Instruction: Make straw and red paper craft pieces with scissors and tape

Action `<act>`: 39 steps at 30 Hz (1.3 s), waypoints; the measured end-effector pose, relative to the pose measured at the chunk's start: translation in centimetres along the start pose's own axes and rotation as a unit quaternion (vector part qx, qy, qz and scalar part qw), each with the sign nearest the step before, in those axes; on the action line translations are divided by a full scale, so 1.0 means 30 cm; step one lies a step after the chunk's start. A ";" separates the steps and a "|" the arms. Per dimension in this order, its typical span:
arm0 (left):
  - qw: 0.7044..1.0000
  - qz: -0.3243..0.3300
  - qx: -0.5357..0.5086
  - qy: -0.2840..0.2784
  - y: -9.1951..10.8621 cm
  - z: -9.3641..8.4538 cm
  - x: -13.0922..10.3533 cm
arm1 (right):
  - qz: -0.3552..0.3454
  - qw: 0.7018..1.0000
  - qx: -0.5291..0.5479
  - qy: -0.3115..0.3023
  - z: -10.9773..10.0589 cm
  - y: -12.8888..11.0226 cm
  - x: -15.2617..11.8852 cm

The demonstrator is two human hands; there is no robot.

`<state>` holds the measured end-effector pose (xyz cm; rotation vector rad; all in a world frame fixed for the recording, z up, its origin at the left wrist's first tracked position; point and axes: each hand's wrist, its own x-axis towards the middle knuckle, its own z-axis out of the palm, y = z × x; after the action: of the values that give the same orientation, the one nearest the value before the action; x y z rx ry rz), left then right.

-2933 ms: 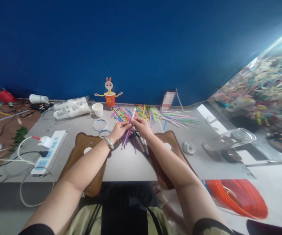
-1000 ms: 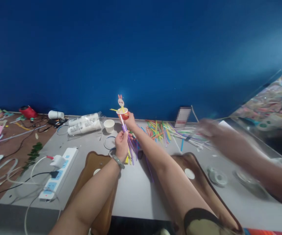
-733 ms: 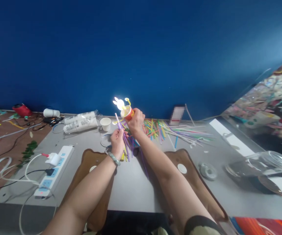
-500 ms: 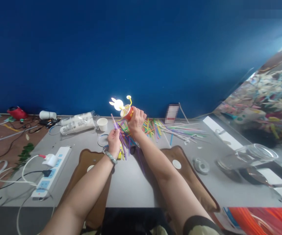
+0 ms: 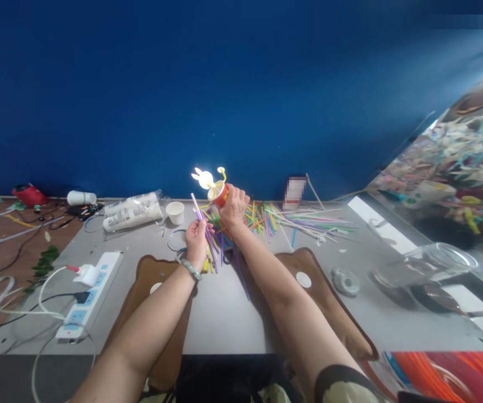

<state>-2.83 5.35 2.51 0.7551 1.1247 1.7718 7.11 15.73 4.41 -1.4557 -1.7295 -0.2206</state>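
Two grips: right hand [image 5: 233, 207] curled fingers round red cup [image 5: 223, 195], likely light, crushable, best held mid-wall; left hand [image 5: 196, 239] pinched purple straw [image 5: 198, 211] at its 7 o'clock.

Looks forward and down from the wearer's head, over both forearms [image 5: 151, 330] and the counter [image 5: 224, 327] to the far blue wall [image 5: 241, 84]. Spans wide from power strip [image 5: 92, 298] at left to clear container [image 5: 426, 266] at right, catching left hand [image 5: 196, 239] and right hand [image 5: 233, 207] mid-view.
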 end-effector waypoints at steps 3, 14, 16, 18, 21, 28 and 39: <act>1.000 0.024 0.006 -0.018 0.000 0.002 -0.006 | 0.074 0.990 0.118 -0.003 0.062 -0.014 0.016; 0.998 0.000 0.011 -0.070 -0.012 -0.001 -0.015 | 0.230 0.761 0.543 -0.270 0.255 -0.087 0.069; 0.996 -0.018 0.008 -0.082 -0.011 0.001 -0.011 | 0.235 0.759 0.536 -0.285 0.262 -0.071 0.075; 0.994 -0.035 0.005 -0.101 -0.011 0.002 -0.007 | 0.241 0.764 0.523 -0.290 0.263 -0.045 0.084; 0.990 -0.054 -0.001 -0.130 -0.014 0.002 -0.005 | 0.259 0.788 0.489 -0.269 0.236 0.006 0.098; 0.974 -0.113 -0.030 -0.192 -0.003 0.008 -0.029 | 0.289 0.821 0.437 -0.224 0.010 0.088 0.025; 0.922 -0.214 -0.018 -0.322 0.000 0.018 -0.098 | 0.164 0.778 0.529 -0.298 -0.331 0.095 -0.184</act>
<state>-1.14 2.91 2.63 0.8996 0.7279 1.0527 14.21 6.54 5.83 -0.9133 -1.5219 1.3359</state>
